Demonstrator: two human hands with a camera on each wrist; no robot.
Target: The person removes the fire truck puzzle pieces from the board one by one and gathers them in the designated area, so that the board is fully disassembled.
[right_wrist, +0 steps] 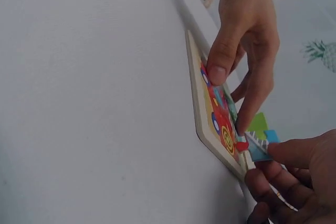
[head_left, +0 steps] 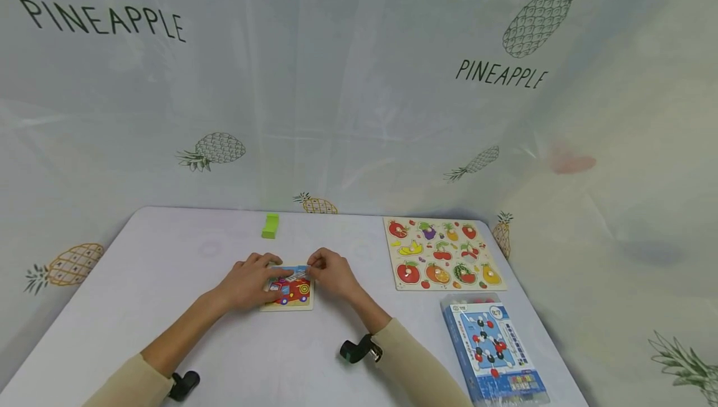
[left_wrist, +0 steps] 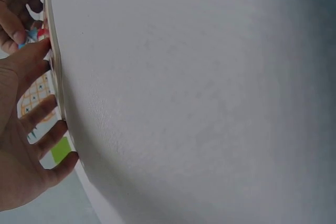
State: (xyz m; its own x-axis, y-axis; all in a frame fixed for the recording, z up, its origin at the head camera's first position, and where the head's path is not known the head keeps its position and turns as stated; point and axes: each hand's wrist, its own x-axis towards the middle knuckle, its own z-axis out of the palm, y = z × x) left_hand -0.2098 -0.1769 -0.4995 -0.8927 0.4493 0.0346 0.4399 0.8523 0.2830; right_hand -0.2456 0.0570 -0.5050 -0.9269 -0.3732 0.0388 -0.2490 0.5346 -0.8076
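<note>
at the board, right fingers pinch a piece

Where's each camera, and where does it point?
Head-worn: faces forward and down at the puzzle board; sleeves, left hand, right hand show.
Worn on left wrist: faces white tabletop; both hands at left edge.
Worn on right wrist: faces tabletop and puzzle board; both hands at right.
Both wrist views share the green block.

there are two hands, two picture boards, one puzzle piece, one box and one green block.
</note>
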